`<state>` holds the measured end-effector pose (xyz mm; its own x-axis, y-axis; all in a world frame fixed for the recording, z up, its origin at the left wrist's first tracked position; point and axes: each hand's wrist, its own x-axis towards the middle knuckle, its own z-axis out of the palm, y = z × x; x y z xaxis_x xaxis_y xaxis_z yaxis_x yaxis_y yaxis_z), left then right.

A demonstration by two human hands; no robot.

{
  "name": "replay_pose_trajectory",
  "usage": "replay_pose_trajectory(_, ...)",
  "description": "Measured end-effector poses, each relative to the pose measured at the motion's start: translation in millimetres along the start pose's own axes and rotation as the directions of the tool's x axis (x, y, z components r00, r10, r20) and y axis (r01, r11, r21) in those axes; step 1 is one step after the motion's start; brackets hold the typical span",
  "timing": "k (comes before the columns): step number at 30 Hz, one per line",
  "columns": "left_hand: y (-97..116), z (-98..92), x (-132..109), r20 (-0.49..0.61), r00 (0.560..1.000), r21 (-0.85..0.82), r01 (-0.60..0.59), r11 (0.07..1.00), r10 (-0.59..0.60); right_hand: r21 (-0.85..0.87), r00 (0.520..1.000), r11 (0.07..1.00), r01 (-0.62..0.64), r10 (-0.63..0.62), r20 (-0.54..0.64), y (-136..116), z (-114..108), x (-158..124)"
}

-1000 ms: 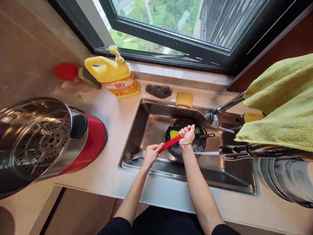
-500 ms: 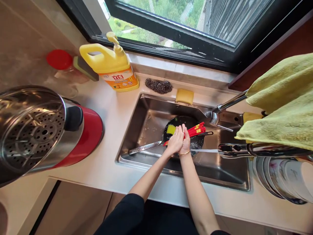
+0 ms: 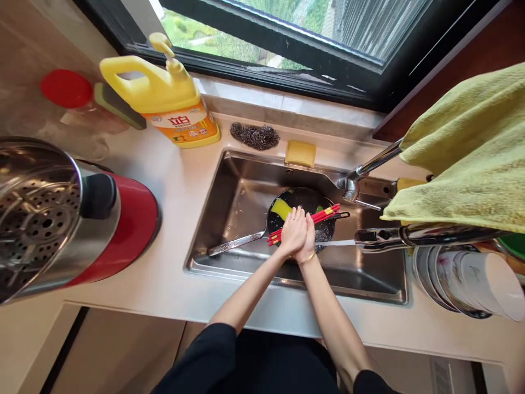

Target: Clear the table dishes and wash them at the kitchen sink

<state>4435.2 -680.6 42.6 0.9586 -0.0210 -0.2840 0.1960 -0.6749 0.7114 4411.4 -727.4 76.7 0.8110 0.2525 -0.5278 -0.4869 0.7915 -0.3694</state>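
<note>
A bundle of red chopsticks [image 3: 326,213] with yellow bands lies crosswise between my two palms, its ends sticking out on both sides. My left hand [image 3: 293,232] presses over it from the left. Against it, my right hand [image 3: 307,241] closes from the other side, a thin bracelet at the wrist. Both hands are over a dark pan [image 3: 303,194] in the steel sink [image 3: 241,202]. In the pan lies a yellow-green sponge [image 3: 281,208]. Water runs from the faucet [image 3: 377,239] beside my right hand into the pan.
A yellow detergent bottle [image 3: 176,109], a steel wool scrubber [image 3: 255,135] and a yellow sponge [image 3: 301,153] stand behind the sink. On the left is a red and steel pot [image 3: 131,219]. Stacked bowls [image 3: 467,279] and a hanging yellow towel [image 3: 463,153] are at the right.
The chopsticks have shifted between my palms: their left ends now stick out further and the right ends sit closer together. The whole view has moved slightly.
</note>
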Motion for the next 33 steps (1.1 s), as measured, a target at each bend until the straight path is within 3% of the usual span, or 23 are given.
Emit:
replay_pose_trajectory(3, 0.4, 6.0, -2.6, 0.035, 0.986, -0.105, 0.169, 0.980, -0.166, 0.000, 0.998, 0.998, -0.055, 0.055, -0.011, -3.9, -6.0, -0.8)
replay_pose_trajectory(7, 0.0, 12.5, -9.6, -0.051, 0.996, -0.194, 0.063, 0.979, -0.074, 0.000, 0.993, 0.997, -0.076, 0.076, -0.087, -7.1, -8.6, 2.2)
replay_pose_trajectory(10, 2.3, 14.8, -20.3, -0.070, 0.984, -0.305, 0.134, 0.943, -0.163, -0.015, 0.993, 0.993, -0.113, 0.112, -0.039, -9.2, -8.0, 5.2)
replay_pose_trajectory(11, 3.0, 15.2, -26.5, -0.128, 0.985, -0.301, 0.074, 0.951, -0.118, -0.029, 0.989, 0.989, -0.142, 0.140, -0.051, -10.8, -8.2, 6.8)
replay_pose_trajectory(13, 3.0, 14.7, -42.6, -0.171, 0.985, -0.260, -0.034, 0.965, -0.012, -0.069, 0.982, 0.985, -0.158, 0.150, -0.113, -15.5, -9.6, 10.6)
replay_pose_trajectory(16, -1.4, 8.0, -70.0, -0.063, 0.996, -0.143, -0.071, 0.987, 0.063, -0.136, 0.986, 0.990, -0.049, 0.027, -0.162, -21.6, -13.4, 15.6)
replay_pose_trajectory(19, -5.7, -2.6, -89.8, 0.055, 0.996, 0.081, 0.069, 0.994, -0.074, -0.152, 0.986, 0.988, 0.024, -0.048, -0.159, -18.5, -15.3, 18.6)
replay_pose_trajectory(21, -6.5, -8.2, -95.3, 0.087, 0.980, 0.214, 0.156, 0.964, -0.177, -0.183, 0.971, 0.982, 0.042, -0.083, -0.223, -12.0, -14.2, 21.1)
replay_pose_trajectory(23, -7.6, -12.4, -96.5, 0.102, 0.972, 0.247, 0.182, 0.952, -0.212, -0.232, 0.942, 0.970, 0.075, -0.145, -0.303, -8.1, -12.1, 24.7)
replay_pose_trajectory(25, -10.8, -17.1, -96.9, 0.114, 0.977, 0.147, 0.165, 0.975, -0.182, -0.236, 0.925, 0.965, 0.111, -0.187, -0.330, -12.0, -10.5, 29.1)
replay_pose_trajectory(28, -20.5, -28.5, -101.3, 0.209, 0.967, -0.202, 0.188, 0.961, -0.146, -0.120, 0.976, 0.992, 0.030, -0.054, -0.209, -31.8, -10.7, 34.5)
replay_pose_trajectory(30, -28.4, -38.5, -105.5, 0.373, 0.907, -0.414, 0.351, 0.840, -0.195, -0.050, 0.995, 0.995, -0.081, 0.078, -0.055, -45.1, -11.9, 36.4)
replay_pose_trajectory(32, -35.9, -48.2, -108.2, 0.521, 0.815, -0.488, 0.528, 0.695, -0.252, -0.019, 0.989, 0.989, -0.145, 0.146, 0.037, -51.5, -12.9, 37.3)
replay_pose_trajectory(33, -39.2, -52.1, -108.5, 0.540, 0.793, -0.497, 0.571, 0.654, -0.281, -0.011, 0.987, 0.988, -0.156, 0.157, 0.043, -52.0, -13.1, 37.6)
